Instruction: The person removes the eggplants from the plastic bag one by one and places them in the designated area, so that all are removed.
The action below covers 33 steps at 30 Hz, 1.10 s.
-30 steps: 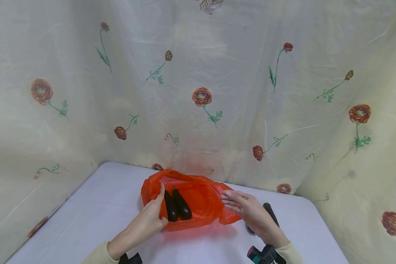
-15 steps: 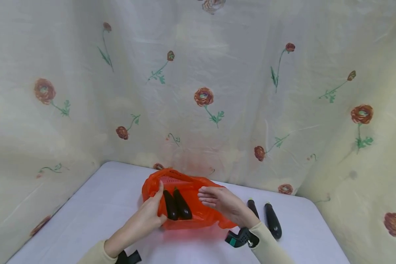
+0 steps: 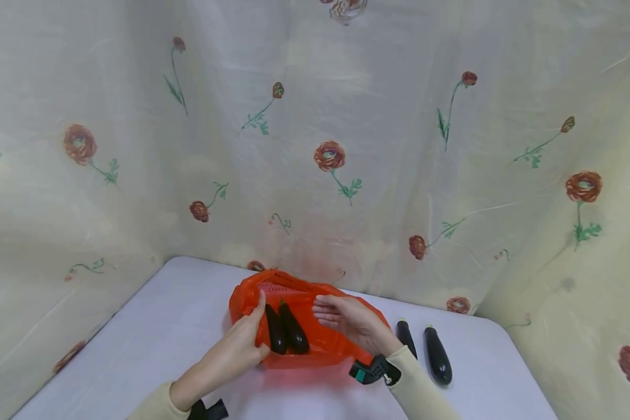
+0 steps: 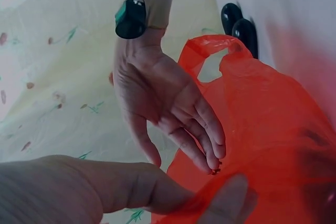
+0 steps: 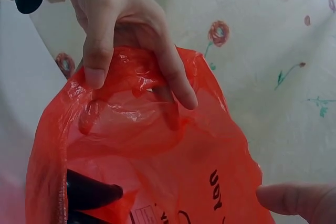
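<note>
My left hand (image 3: 240, 341) grips the left rim of a thin red plastic bag (image 3: 328, 343), thumb on the inside and fingers outside. In the right wrist view that left hand (image 5: 134, 40) has the bag's edge between thumb and fingers. Inside the bag lie two dark eggplants, a left eggplant (image 3: 276, 335) and a right eggplant (image 3: 295, 332), side by side. My right hand (image 3: 349, 318) is over the bag's right part, fingers extended and together. The left wrist view shows its palm (image 4: 157, 85) with nothing in it.
Two more eggplants, a partly hidden one (image 3: 405, 335) and a fully visible one (image 3: 438, 357), lie on the white table (image 3: 178, 318) beside my right forearm. A flowered curtain (image 3: 273, 175) hangs behind and along both sides of the table.
My right hand has moved left from the bag's right end to over its opening, uncovering more of the two eggplants on the table. My left hand keeps its grip on the rim.
</note>
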Motion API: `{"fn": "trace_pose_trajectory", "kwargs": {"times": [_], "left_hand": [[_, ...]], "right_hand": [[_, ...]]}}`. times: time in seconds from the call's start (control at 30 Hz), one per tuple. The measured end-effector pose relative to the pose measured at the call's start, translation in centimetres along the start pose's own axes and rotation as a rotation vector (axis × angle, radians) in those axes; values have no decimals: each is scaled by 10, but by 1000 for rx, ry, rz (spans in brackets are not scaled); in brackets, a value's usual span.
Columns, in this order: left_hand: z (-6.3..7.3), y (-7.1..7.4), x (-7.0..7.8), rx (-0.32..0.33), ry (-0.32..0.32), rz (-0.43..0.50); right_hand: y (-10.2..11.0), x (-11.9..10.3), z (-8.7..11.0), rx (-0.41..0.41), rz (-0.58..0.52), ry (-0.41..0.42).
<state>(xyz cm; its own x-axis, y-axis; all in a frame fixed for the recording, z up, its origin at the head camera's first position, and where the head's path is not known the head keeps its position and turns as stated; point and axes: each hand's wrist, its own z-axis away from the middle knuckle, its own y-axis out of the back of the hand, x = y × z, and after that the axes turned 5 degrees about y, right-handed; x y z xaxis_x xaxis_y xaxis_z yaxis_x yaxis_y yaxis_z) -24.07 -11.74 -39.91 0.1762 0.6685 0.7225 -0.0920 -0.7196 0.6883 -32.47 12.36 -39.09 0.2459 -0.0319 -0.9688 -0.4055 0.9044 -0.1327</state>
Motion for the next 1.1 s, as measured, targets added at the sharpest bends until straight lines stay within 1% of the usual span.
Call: {"fn": "trace_pose_trajectory", "kwargs": {"times": [0.1, 0.3, 0.37, 0.53, 0.77, 0.87, 1.1], "left_hand": [[0, 0, -1, -4, -6, -3], [-1, -1, -1, -29, 8, 8], [0, -1, 0, -38, 11, 10], [1, -2, 0, -40, -6, 1], [1, -2, -1, -50, -6, -6], [1, -2, -2, -50, -10, -6], [0, -1, -1, -61, 7, 11]], "right_hand": [[-1, 1, -3, 6, 19, 4], [-5, 2, -12, 19, 60, 14], [-6, 3, -15, 22, 53, 10], [-10, 6, -23, 28, 24, 3], [-12, 14, -37, 65, 63, -4], [-11, 18, -42, 75, 49, -16], [-7, 25, -52, 115, -50, -71]]}}
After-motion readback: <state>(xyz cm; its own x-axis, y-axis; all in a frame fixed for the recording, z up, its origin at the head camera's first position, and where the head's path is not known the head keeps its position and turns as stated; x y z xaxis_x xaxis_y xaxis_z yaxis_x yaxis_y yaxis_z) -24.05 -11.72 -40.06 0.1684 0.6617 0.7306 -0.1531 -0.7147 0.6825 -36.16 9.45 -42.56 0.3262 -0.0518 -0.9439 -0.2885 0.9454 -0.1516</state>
